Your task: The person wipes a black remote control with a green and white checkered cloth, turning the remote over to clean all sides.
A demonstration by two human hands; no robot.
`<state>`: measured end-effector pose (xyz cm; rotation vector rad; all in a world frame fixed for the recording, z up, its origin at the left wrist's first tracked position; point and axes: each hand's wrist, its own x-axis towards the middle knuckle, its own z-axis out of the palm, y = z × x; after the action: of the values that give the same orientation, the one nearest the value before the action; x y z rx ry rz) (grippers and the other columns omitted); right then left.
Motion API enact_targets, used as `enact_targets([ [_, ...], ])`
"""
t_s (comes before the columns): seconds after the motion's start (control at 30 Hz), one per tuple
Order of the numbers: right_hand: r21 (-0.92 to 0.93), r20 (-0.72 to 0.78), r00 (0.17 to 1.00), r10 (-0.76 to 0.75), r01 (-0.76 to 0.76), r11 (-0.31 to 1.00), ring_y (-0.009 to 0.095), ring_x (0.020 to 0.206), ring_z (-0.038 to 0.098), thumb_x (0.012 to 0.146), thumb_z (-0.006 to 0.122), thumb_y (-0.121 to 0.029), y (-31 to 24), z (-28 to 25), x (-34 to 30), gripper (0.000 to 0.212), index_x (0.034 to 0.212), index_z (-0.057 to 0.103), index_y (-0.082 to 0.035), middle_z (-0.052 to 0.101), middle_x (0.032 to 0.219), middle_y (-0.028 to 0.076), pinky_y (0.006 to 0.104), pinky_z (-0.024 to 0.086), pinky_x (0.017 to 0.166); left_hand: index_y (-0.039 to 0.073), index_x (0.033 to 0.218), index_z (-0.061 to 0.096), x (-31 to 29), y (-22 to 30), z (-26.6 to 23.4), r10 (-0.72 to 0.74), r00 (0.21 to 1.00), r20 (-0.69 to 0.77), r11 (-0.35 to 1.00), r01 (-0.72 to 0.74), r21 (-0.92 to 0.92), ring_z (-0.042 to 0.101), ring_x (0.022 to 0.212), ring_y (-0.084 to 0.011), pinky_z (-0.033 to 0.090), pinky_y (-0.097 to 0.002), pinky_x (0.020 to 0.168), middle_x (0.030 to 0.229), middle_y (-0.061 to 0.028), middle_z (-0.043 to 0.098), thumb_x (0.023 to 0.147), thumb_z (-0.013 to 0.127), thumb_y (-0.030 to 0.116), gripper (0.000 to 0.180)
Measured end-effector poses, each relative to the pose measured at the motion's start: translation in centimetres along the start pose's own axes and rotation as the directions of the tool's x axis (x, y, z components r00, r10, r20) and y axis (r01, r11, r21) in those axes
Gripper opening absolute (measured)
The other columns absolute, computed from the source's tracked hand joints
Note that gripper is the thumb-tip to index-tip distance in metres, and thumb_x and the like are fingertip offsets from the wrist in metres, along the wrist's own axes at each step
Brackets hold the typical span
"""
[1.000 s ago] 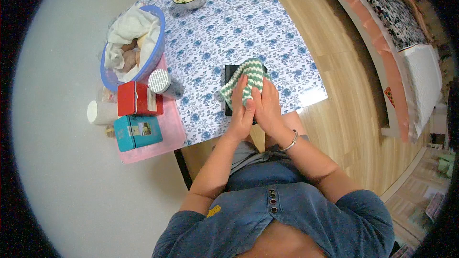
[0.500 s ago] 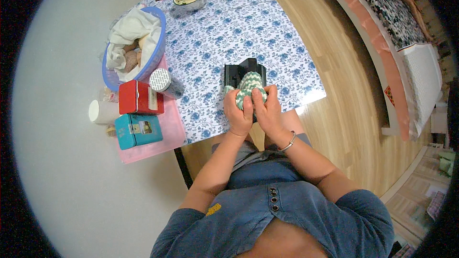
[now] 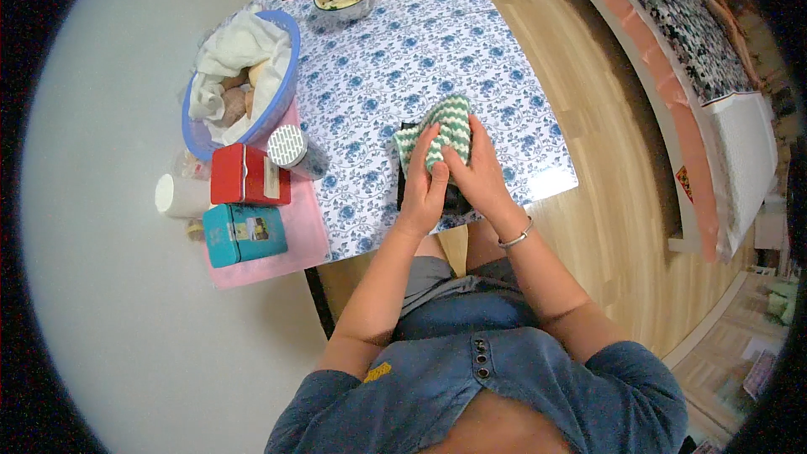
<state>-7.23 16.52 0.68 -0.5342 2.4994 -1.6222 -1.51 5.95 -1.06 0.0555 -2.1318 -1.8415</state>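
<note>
The rectangular tabletop (image 3: 387,63) is white, scattered with blue flowers and leaves. Toward its near edge, a soft, knitted-looking cloth (image 3: 455,118) carries green and white zigzag stripes above a black, glossy object (image 3: 455,200). At the near left corner, a flat mat (image 3: 308,231) is plain pink, a boxy tin (image 3: 229,176) bright red and another boxy tin (image 3: 227,240) teal. Along the left edge, a round-lidded cylinder (image 3: 288,143) shows white and grey patterning; an oval plastic basket (image 3: 293,59) is periwinkle blue, its draped lining cloth (image 3: 244,44) white.
</note>
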Motion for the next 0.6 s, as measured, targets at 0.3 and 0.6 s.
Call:
enact_targets([
  [0.3,0.281,0.108,0.993,-0.041,0.009,0.96,0.039,0.118,0.035,0.079,0.044,-0.019,0.4,1.0,3.0,0.058,0.131,0.028,0.001,0.035,0.128,0.025,0.041,0.027,0.101,-0.006,0.129,0.033,1.3,-1.4,0.3,0.083,0.994,-0.07,0.962,-0.061,0.267,0.031,0.124,-0.0389,0.025,-0.0451,0.102,0.134,-0.0248,0.033,0.091,0.032,0.051,0.069],
  [0.6,0.027,0.078,0.988,-0.132,0.131,0.991,0.026,0.089,0.046,0.071,0.051,-0.011,0.5,1.4,5.1,0.026,0.096,0.048,-0.004,0.045,0.099,0.013,0.0325,0.039,0.077,-0.008,0.12,0.043,1.6,-1.2,0.7,0.12,0.977,-0.174,0.95,-0.063,0.304,0.039,0.114,-0.0434,0.03,-0.0457,0.097,0.125,-0.0277,0.042,0.096,0.029,0.037,0.053],
])
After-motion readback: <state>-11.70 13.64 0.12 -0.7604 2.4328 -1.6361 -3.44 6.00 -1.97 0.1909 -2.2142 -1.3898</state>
